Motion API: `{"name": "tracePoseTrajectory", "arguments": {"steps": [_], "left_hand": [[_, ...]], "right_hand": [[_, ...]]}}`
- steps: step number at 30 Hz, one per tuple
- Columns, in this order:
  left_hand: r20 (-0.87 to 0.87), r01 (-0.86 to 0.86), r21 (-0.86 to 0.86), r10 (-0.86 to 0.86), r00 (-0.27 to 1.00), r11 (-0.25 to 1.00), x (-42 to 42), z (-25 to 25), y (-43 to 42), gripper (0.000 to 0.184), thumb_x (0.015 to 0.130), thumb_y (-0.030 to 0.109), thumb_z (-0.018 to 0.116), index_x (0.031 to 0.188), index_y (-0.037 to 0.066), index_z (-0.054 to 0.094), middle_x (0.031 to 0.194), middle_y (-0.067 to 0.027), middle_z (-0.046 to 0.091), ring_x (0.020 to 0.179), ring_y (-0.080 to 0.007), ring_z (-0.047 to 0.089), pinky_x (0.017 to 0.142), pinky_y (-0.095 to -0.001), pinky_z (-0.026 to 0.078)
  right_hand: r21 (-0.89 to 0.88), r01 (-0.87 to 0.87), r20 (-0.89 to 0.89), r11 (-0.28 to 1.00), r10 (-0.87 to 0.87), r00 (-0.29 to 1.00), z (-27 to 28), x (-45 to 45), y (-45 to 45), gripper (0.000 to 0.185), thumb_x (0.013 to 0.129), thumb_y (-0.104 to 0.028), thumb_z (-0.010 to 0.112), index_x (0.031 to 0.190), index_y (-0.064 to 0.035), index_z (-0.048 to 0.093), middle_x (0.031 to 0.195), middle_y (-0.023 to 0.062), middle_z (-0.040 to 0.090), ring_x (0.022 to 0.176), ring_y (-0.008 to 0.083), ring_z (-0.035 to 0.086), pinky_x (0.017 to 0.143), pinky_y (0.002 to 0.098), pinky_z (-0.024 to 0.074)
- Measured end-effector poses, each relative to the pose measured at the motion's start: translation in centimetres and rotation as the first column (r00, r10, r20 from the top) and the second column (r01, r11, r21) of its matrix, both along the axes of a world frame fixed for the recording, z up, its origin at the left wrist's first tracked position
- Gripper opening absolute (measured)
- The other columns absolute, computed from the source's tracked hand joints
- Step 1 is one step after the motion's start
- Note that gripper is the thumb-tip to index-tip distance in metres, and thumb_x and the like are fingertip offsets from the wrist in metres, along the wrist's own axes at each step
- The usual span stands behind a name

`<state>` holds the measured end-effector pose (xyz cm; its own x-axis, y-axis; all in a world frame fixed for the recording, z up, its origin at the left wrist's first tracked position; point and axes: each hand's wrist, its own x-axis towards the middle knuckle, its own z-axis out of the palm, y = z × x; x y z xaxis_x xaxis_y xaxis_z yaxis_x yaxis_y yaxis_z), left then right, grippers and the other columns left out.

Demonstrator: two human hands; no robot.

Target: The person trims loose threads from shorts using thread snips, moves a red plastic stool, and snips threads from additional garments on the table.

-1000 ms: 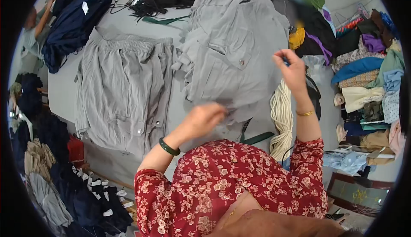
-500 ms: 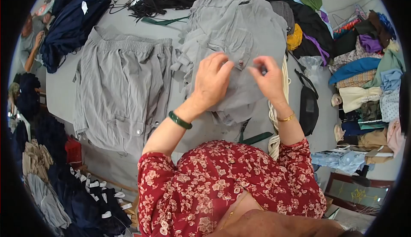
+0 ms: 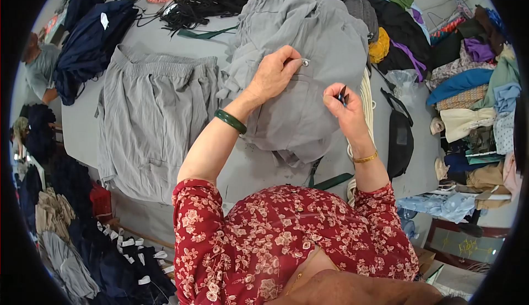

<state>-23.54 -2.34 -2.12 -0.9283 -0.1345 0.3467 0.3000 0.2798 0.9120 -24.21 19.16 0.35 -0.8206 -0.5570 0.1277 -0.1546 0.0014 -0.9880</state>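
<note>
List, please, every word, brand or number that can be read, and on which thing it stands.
No text can be read.
White tag on the navy cloth: no legible writing.
White tags on dark clothes, lower left: too small.
Yellow marks on the framed panel: too blurred to read.

A black pouch (image 3: 400, 145) lies near a clear plastic bag (image 3: 403, 79) on the grey table (image 3: 421, 156).

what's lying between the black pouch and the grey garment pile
Cream cord, partly hidden by the right arm, then a strip of bare table, seen in the head view.
</note>
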Motion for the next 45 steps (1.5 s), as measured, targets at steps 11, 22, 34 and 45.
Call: {"name": "tracePoseTrajectory", "arguments": {"steps": [11,22,34,45], "left_hand": [[0.057,0.015,0.069,-0.019,0.998,0.997,-0.4,0.0,-0.1,0.014,0.088,0.013,0.058,0.089,-0.001,0.059,0.071,-0.0043,0.058,0.066,-0.0106,0.05,0.062,-0.0275,0.044],[0.127,0.021,0.103,-0.034,0.991,0.995,-0.2,-0.5,-0.6,0.017,0.088,0.017,0.059,0.088,0.0,0.059,0.071,-0.0015,0.057,0.067,-0.0084,0.05,0.063,-0.0258,0.043],[0.137,0.036,0.134,-0.054,0.989,0.99,-0.9,-1.5,-0.7,0.016,0.087,0.017,0.059,0.086,0.001,0.06,0.069,0.001,0.056,0.065,-0.0065,0.048,0.06,-0.0242,0.042],[-0.646,-0.668,-0.2,0.417,0.64,0.717,0.2,-2.8,2.6,0.008,0.077,0.004,0.058,0.085,0.002,0.057,0.079,-0.0093,0.056,0.073,-0.0266,0.055,0.065,-0.0361,0.044]], "right_hand": [[0.344,0.275,-0.487,0.898,-0.08,0.87,-2.0,-0.8,-3.8,0.019,0.08,-0.014,0.07,0.085,-0.0011,0.058,0.076,0.0076,0.06,0.064,0.0158,0.052,0.061,0.0271,0.0433],[0.322,-0.195,-0.274,0.926,0.288,0.918,1.3,3.0,-0.9,0.014,0.077,-0.003,0.069,0.086,-0.0023,0.058,0.076,0.0052,0.059,0.067,0.0144,0.055,0.061,0.0283,0.045],[0.303,0.25,-0.775,0.92,0.085,0.627,-3.4,-2.5,-3.7,0.021,0.069,0.005,0.063,0.088,-0.0053,0.06,0.085,0.0056,0.057,0.08,0.0204,0.059,0.064,0.0309,0.0485],[-0.076,0.156,0.167,0.985,-0.142,0.976,-2.6,-1.2,-2.5,0.006,0.088,-0.01,0.061,0.086,-0.0055,0.059,0.076,-0.0055,0.051,0.067,0.0029,0.042,0.059,0.0187,0.034]]}}
